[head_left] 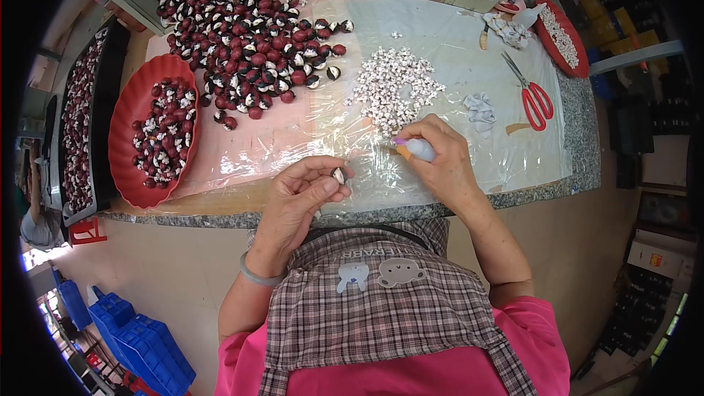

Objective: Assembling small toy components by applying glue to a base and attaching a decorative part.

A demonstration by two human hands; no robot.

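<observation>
My left hand (308, 191) pinches a small round piece (338, 175), dark with a white patch, between thumb and fingers above the near edge of the table. To its right, my right hand (444, 165) is closed round a small translucent squeeze bottle (421, 149). Purple and orange bits show at those fingertips, and the bottle's tip is hard to make out. Just beyond the right hand lies a loose heap of tiny white pieces with dark reddish marks (396, 84). A large pile of dark red, black and white balls (253, 48) spreads across the far left.
A red scalloped tray (121, 143) of finished-looking balls stands at the left, beside a black tray (103, 95). Red-handled scissors (537, 106) and a crumpled cloth (480, 112) lie at the right. A red dish (579, 66) of white pieces sits far right; plastic sheeting covers the tabletop.
</observation>
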